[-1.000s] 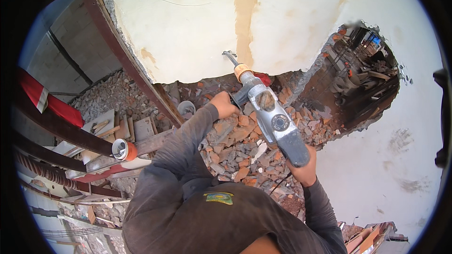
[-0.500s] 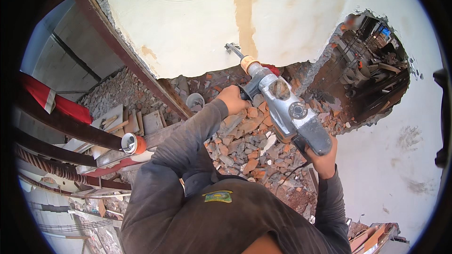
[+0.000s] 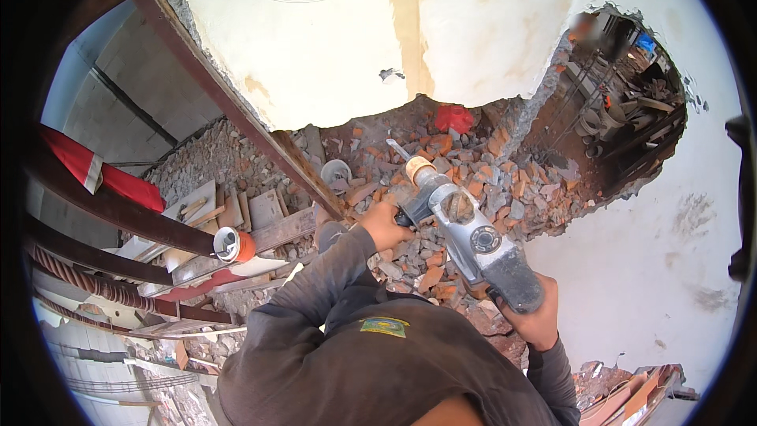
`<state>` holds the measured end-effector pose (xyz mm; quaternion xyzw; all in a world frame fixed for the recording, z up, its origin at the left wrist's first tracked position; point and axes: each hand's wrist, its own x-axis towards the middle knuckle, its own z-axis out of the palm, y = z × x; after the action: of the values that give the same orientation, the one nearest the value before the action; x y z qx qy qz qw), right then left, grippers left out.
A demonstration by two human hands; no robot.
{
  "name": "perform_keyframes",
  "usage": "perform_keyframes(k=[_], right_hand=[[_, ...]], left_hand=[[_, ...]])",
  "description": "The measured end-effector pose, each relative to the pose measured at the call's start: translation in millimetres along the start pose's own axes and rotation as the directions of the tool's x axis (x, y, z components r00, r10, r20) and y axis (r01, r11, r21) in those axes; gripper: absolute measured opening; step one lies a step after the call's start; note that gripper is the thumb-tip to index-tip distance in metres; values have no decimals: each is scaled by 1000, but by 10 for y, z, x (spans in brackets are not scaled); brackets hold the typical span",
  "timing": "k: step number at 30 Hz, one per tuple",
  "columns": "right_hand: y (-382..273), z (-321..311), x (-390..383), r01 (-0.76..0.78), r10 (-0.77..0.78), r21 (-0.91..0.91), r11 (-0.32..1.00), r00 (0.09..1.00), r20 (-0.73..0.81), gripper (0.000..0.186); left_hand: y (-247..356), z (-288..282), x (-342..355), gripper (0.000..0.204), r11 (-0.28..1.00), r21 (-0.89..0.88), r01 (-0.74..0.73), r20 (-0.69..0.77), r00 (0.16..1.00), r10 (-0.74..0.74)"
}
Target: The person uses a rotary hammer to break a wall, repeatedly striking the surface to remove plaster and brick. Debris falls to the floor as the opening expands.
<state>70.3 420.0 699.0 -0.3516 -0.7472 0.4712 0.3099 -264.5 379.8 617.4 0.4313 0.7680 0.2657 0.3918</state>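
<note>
Both of my hands hold a grey and black demolition hammer with an orange-tan collar. My left hand wraps its side handle near the front. At the back, my right hand is closed round the rear grip, with the fingers partly hidden behind the machine. The chisel bit points up and left over the rubble, apart from the wall. Above it, the cream wall bears a small chipped hole beside a tan vertical streak; the wall's lower edge is broken and jagged.
Broken brick and concrete rubble lies below the hammer. To the right, a large ragged opening shows debris and buckets beyond. An orange and white bucket stands by wooden boards and dark beams at left. Something red lies in the rubble.
The hammer's bit has come away from the wall and dropped down and toward me, uncovering the chipped hole. Both hands moved lower with the tool.
</note>
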Motion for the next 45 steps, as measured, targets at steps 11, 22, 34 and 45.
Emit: perform_keyframes(k=[11, 22, 34, 45], right_hand=[[-28, 299, 210, 219, -210, 0, 976, 937, 278, 51], [-15, 492, 548, 255, -265, 73, 964, 908, 325, 44], [251, 655, 740, 329, -370, 171, 929, 840, 396, 46], [379, 687, 714, 313, -383, 229, 921, 834, 397, 54]], left_hand=[[-249, -494, -366, 29, 991, -64, -119, -280, 955, 97], [-276, -738, -319, 27, 994, -4, -108, -401, 911, 98], [-301, -821, -164, 30, 982, 155, -104, -418, 894, 161], [-311, -757, -113, 35, 966, 241, -95, -419, 887, 192]])
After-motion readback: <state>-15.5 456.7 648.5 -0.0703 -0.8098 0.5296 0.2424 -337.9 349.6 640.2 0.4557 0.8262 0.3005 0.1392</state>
